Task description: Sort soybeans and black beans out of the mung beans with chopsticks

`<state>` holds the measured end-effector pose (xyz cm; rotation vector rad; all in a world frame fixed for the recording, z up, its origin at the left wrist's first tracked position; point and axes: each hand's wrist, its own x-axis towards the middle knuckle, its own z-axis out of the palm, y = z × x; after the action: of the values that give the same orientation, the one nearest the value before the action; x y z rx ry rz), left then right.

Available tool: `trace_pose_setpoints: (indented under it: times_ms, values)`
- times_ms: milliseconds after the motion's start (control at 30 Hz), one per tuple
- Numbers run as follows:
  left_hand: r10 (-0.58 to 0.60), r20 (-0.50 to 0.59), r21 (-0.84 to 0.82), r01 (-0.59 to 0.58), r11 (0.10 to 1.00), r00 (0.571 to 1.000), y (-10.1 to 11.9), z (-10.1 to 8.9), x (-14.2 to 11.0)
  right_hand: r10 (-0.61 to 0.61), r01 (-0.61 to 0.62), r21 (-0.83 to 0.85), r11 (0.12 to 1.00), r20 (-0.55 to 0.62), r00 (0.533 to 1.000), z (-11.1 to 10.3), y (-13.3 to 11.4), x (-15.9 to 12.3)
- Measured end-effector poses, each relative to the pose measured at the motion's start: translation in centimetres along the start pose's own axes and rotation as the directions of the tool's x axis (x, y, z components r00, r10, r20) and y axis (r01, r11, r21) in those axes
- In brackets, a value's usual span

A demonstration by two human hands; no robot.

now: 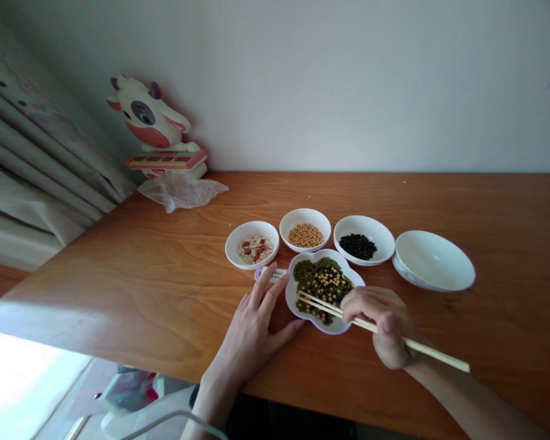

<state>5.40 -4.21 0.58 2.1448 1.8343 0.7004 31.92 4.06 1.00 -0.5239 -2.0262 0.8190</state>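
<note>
A flower-shaped white dish (pixel 292 300) with a lilac rim holds small green beans (pixel 307 276), mixed with yellow and dark ones. My left hand (pixel 254 324) lies at the dish's left side, fingers spread; its fingertips are near the labelled handle (pixel 277 275) and the thumb by the lower rim. My right hand (pixel 389 327) is closed round a pair of light wooden chopsticks (pixel 435 352). Their tips are over the left part of the dish, slightly apart, close to a yellow bean. Whether they pinch it I cannot tell.
Behind the dish stand white bowls: one with pale and reddish flat seeds (pixel 255 249), one with yellow soybeans (pixel 305 234), one with black beans (pixel 357 246). A larger white bowl (pixel 435 261) is at right. A cow toy keyboard (pixel 165 160) and plastic bag (pixel 181 190) sit back left.
</note>
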Motion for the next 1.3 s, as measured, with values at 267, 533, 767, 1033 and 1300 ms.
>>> trace_pose_setpoints:
  times_ms: [267, 533, 767, 1033, 1300]
  values:
    - [-0.002, 0.002, -0.008, 0.002, 1.000, 1.000, 0.0, 0.1, 0.0, -0.052, 0.059, 0.066, 0.996, -0.093, 0.994, -0.2, 0.1, -0.2]
    - [0.001, 0.007, -0.002, -0.001, 1.000, 1.000, -0.1, 0.1, 0.0, -0.113, 0.107, -0.039, 0.994, -0.255, 0.960, -1.9, 1.2, 0.1]
    - [0.012, -0.001, -0.003, -0.012, 1.000, 1.000, -0.3, 0.2, 0.0, -0.058, 0.008, -0.130, 0.992, -0.386, 0.921, -2.2, 2.3, 1.5]
    - [0.010, 0.003, -0.004, -0.010, 1.000, 1.000, -0.3, 0.3, -0.1, -0.007, -0.056, -0.152, 0.987, -0.386, 0.922, -1.8, 3.5, 1.7]
    - [0.012, -0.011, -0.019, -0.012, 1.000, 1.000, -0.3, 0.3, -0.1, -0.013, -0.053, -0.181, 0.982, -0.347, 0.938, -2.6, 2.8, 1.5]
